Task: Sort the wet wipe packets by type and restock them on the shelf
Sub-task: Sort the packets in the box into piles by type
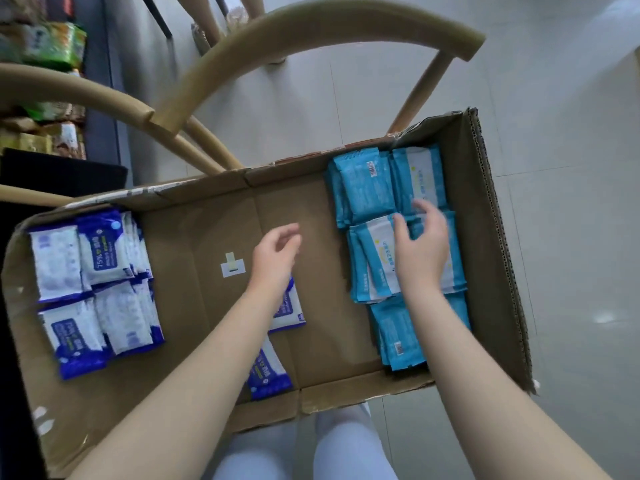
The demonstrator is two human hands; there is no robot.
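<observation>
Cardboard box (221, 216) on pale tile: two stray dark-blue packets (268, 370) lie lower centre — under the empty, open left hand (275, 254), nearer than the open right hand (420, 244) over light-blue packets (370, 188).

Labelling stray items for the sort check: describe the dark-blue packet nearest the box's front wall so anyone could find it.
Start at the open cardboard box on the chair. Dark blue-and-white packets fill its left end, light-blue packets its right. The stray packet lies in the bare middle against the near wall, partly under the left forearm; unlike the other loose packet farther in, it touches that wall.
</observation>
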